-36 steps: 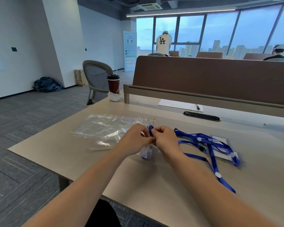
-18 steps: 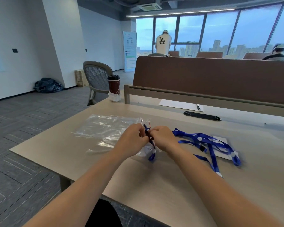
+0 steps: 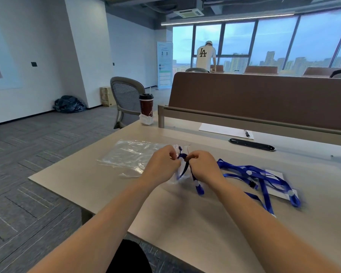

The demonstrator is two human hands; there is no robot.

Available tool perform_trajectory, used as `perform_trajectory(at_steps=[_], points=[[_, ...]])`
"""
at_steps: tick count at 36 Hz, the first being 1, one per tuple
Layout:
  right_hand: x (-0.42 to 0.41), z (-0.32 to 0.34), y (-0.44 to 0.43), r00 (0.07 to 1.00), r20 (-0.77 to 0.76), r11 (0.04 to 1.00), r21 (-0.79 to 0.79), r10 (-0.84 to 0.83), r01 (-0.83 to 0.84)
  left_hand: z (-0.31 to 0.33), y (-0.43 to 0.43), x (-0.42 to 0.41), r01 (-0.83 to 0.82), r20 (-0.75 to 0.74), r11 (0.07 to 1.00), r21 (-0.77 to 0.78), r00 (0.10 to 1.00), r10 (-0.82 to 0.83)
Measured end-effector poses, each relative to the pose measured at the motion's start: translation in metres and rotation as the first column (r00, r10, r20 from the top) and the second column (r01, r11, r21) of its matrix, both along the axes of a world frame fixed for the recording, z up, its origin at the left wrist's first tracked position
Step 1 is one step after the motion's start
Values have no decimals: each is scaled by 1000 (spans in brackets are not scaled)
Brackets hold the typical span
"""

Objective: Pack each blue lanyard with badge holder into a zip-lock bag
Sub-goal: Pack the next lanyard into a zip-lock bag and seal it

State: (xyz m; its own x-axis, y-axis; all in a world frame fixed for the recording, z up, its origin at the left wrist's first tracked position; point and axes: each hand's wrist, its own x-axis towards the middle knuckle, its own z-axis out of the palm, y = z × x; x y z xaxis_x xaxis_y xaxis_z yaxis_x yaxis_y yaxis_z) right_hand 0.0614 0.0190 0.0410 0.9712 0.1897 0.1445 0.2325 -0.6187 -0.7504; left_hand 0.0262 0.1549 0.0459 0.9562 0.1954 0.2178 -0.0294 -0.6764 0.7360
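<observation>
Zip-lock bag (image 3: pixel 187 174) gripped by left hand (image 3: pixel 163 167); right hand (image 3: pixel 203 167) pinches blue lanyard (image 3: pixel 198 188) partly inside bag.

A blue lanyard (image 3: pixel 194 179) with white dots is pinched in the right hand (image 3: pixel 203 166). Part of it shows through a small zip-lock bag (image 3: pixel 175 179), crumpled in the left hand's (image 3: pixel 163 168) grip, and its looped end trails out below. To the left spare clear bags (image 3: pixel 130 154) lie flat. To the right more lanyards (image 3: pixel 260 174) sprawl tangled over a flat white badge holder (image 3: pixel 278 184).
</observation>
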Motion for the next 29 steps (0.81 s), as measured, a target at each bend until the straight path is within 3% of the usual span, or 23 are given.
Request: perform_trajectory(at_steps=[8, 15, 29], points=[[4, 16, 1, 999, 32, 993, 113, -31, 27, 21, 5, -3, -15, 17, 999, -48, 1000, 15], [0, 38, -3, 998, 47, 990, 136, -39, 32, 45, 7, 1, -18, -14, 996, 91, 1000, 20], [6, 70, -6, 994, 102, 977, -208, -29, 49, 82, 8, 1, -4, -83, 986, 169, 996, 19]])
